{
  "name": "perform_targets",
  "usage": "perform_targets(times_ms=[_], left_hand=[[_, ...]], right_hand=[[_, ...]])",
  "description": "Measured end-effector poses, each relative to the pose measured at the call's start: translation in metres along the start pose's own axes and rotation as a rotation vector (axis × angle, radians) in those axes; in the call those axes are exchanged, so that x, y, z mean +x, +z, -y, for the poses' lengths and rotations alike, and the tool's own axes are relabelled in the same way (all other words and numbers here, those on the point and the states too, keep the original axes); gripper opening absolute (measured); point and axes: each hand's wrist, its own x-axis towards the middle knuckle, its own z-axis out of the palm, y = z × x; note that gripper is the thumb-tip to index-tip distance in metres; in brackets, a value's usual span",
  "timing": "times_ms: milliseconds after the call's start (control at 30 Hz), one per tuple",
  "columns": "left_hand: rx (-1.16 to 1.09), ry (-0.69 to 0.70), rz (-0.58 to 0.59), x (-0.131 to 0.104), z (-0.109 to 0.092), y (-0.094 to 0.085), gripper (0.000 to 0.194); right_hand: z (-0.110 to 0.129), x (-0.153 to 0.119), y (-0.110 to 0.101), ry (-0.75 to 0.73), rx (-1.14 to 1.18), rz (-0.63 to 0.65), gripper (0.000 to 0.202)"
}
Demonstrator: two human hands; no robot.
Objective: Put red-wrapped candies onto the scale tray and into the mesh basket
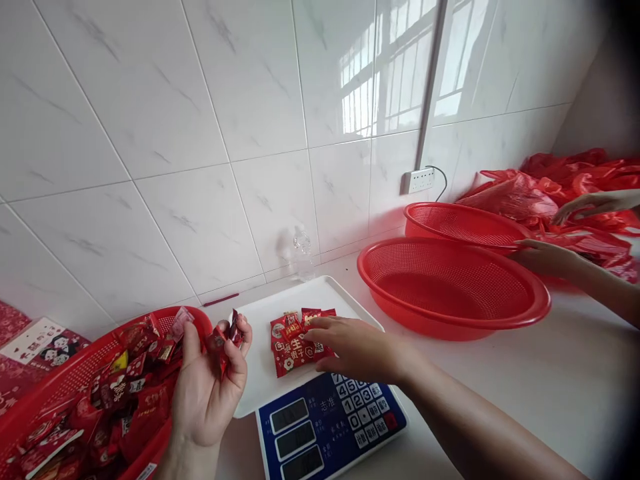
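Note:
Palm up, my left hand (207,387) is closed round a few small red candy packets (220,343), just right of the red basket (200,323). That basket is full of shiny red wrapped candies (117,393). My right hand (353,343) reaches over the white weighing tray (257,380), its fingers stretched out above a small pile of red packets (295,347). Whether its fingertips touch the packets I cannot tell. Below the tray is the scale's blue panel (325,407) with number keys and three display windows, too dim to read.
Two red perforated baskets (450,320) stand to the right. A co-worker's hand (545,257) is at the rear one, the other over red plastic bags (525,200). A clear bottle (303,253) stands by the tiled wall. At far left lies a printed red package (45,343).

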Motion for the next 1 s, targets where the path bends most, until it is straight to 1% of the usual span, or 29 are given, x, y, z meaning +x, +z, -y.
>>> perform_targets(times_ms=[67,167,300,467,567,633,733,867,933,1000], left_hand=[[0.009,0.005,-0.011,0.002,0.000,-0.001,0.052],[0.041,-0.027,-0.035,0.005,0.002,-0.001,0.051],[0.088,-0.063,-0.051,0.006,0.004,-0.003,0.048],[0.108,-0.083,-0.061,0.007,0.007,-0.004,0.045],[0.123,-0.079,-0.061,0.006,0.008,-0.003,0.044],[0.135,-0.070,-0.057,0.005,0.008,-0.002,0.044],[0.150,-0.059,-0.058,0.004,0.008,-0.001,0.043],[0.151,-0.054,-0.062,0.003,0.009,0.000,0.042],[0.148,-0.051,-0.059,0.004,0.009,0.001,0.042],[0.149,-0.051,-0.056,0.003,0.009,0.001,0.042]], right_hand=[[-0.001,0.003,0.003,0.017,-0.027,-0.018,0.035],[-0.005,0.007,0.011,0.022,-0.048,-0.060,0.026],[-0.018,0.009,0.015,-0.016,-0.023,-0.143,0.028],[-0.034,0.013,0.012,0.055,0.069,-0.317,0.027],[-0.039,0.014,0.011,0.070,0.110,-0.429,0.029],[-0.039,0.015,0.010,0.084,0.088,-0.464,0.033],[-0.037,0.013,0.009,0.079,0.063,-0.421,0.036],[-0.033,0.010,0.009,0.033,0.069,-0.244,0.024],[-0.032,0.010,0.013,0.037,0.040,-0.177,0.029],[-0.033,0.013,0.018,0.068,-0.022,-0.172,0.031]])
